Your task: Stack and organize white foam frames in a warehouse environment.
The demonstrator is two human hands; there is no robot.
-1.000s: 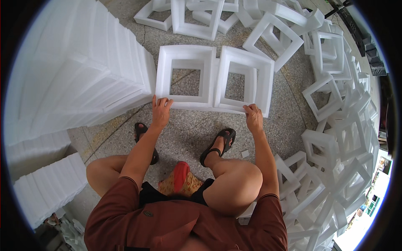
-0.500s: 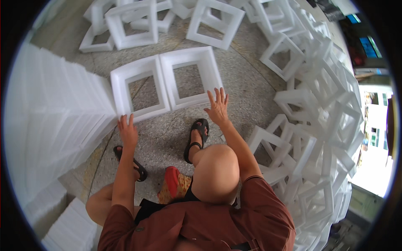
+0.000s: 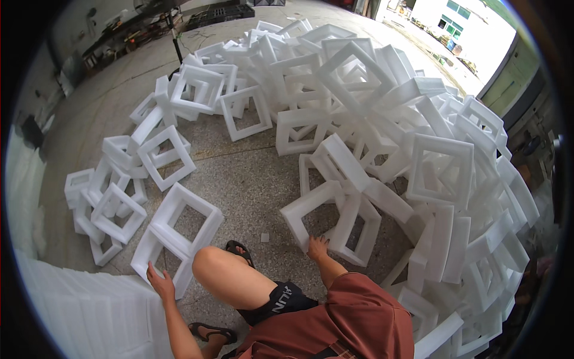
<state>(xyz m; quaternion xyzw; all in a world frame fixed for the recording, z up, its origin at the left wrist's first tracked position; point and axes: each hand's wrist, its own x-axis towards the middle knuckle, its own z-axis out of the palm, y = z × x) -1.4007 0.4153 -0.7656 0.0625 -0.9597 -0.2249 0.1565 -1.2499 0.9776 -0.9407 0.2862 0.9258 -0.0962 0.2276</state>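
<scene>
Two white foam frames stand side by side on the floor at the lower left, the near one (image 3: 142,256) touching the far one (image 3: 202,201). My left hand (image 3: 160,282) lies at the near frame's front edge with its fingers apart. Over on the right, my right hand (image 3: 318,246) reaches to the low corner of another white foam frame (image 3: 310,199) at the edge of a pile. Its fingers are spread and touch that corner; the thumb's side is hard to make out.
A big heap of white foam frames (image 3: 442,170) fills the right and far side. A smaller group (image 3: 119,212) lies at the left. Stacked white foam (image 3: 89,305) rises at the lower left. A small pale scrap (image 3: 265,237) is on the speckled floor near my sandal (image 3: 240,251).
My view has swung right and up toward the heap. The right hand has left the paired frames and reached a frame in the heap. The left hand stays by the pair.
</scene>
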